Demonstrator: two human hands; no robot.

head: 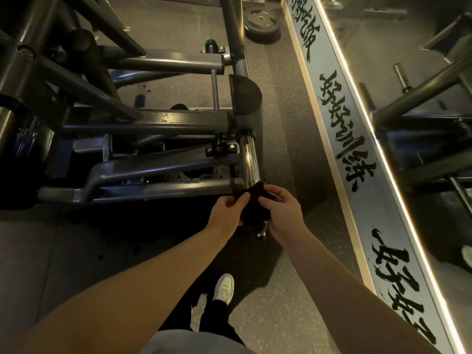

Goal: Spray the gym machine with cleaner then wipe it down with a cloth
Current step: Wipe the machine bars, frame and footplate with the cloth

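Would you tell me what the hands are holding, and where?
A dark crumpled cloth: the left hand pinches its left edge, the right hand grips its right side.

Chrome bar (pixel 251 159) partly behind cloth (pixel 255 205); gym machine (pixel 163 122) past left edge.

Dark speckled rubber floor (pixel 281 139) meets a mirrored wall (pixel 408 72) edged by a brush-lettered strip (pixel 339 129).
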